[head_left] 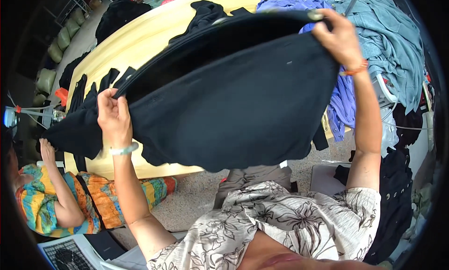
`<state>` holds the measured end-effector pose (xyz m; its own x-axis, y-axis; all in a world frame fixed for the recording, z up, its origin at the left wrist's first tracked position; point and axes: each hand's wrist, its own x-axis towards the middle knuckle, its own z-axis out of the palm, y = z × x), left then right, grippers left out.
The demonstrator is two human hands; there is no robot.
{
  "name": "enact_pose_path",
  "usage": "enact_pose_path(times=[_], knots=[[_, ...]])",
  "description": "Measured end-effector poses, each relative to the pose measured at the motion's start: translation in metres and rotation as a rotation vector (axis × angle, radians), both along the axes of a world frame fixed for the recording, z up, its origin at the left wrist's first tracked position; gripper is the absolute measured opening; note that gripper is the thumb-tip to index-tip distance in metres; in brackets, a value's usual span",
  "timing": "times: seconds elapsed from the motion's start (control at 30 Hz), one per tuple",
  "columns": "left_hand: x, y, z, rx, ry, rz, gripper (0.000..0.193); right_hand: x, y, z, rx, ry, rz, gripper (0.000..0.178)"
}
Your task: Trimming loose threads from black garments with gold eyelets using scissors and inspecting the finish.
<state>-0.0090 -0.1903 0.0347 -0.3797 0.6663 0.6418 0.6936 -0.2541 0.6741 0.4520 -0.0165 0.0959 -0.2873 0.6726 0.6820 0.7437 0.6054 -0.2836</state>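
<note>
A black garment [234, 106] is stretched wide in the air between my two hands, its opening gaping at the top. Round metal fasteners show along its far edge. My left hand [115, 118] pinches the edge at the left, with a pale bangle on the wrist. Higher up on the right, my right hand [340, 40] grips the other end and is slightly blurred; an orange bracelet circles that wrist. The lower edge of the cloth hangs in loose waves over the table's near side.
Behind the garment lies a light wooden table [154, 29] with more black clothing [203, 17]. Purple garments [343, 101] and a grey-green heap [390, 45] are at right. A person [61, 195] in patterned clothes sits at left, one hand at black cloth [77, 132].
</note>
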Motion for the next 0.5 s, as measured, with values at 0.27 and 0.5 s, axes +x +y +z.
enact_pose_path(times=[0.27,0.5], knots=[[0.1,-0.047,-0.025,-0.347,0.093,-0.217,0.023,0.075,-0.019,-0.044,-0.653,-0.233,-0.133,0.035],[0.085,-0.091,-0.031,-0.452,-0.527,-0.567,0.071,0.074,-0.047,-0.083,-0.245,-0.254,-0.32,0.03]])
